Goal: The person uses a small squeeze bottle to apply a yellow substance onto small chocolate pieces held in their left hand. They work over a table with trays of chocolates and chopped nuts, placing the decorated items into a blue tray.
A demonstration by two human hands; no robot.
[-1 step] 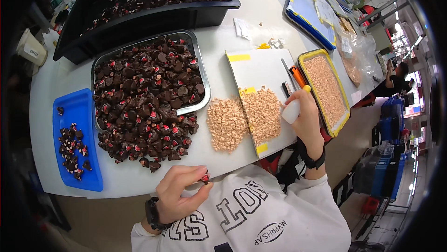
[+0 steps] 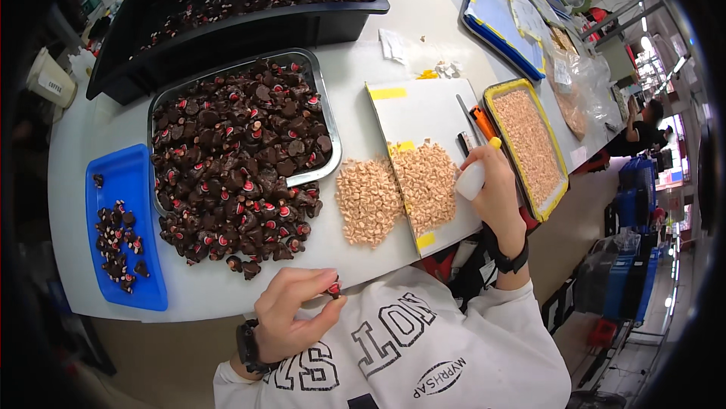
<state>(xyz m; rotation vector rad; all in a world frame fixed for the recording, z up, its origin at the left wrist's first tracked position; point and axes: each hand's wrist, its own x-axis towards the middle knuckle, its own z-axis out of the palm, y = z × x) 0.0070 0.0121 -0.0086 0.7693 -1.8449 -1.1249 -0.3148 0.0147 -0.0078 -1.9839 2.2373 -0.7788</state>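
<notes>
My left hand [image 2: 295, 311] pinches a small dark brown piece with a red-and-white face [image 2: 333, 289] between thumb and fingertips, just off the table's front edge. My right hand [image 2: 495, 193] is wrapped round a small white squeeze bottle [image 2: 470, 181] with a yellow tip [image 2: 495, 142], over the right side of a white board [image 2: 423, 110]. Beige small pieces [image 2: 427, 186] are heaped on this board, with a second beige heap [image 2: 368, 201] beside it on the table. Similar dark brown pieces [image 2: 234, 159] fill and spill over a metal tray [image 2: 330, 118] at left.
A blue tray [image 2: 155, 288] with several finished-looking brown pieces lies far left. Behind stands a black bin [image 2: 325, 27] of similar pieces. On the board lie an orange-handled tool [image 2: 482, 120] and a marker-like stick [image 2: 464, 142]. Right of them is a yellow-rimmed tray [image 2: 561, 197] of beige bits.
</notes>
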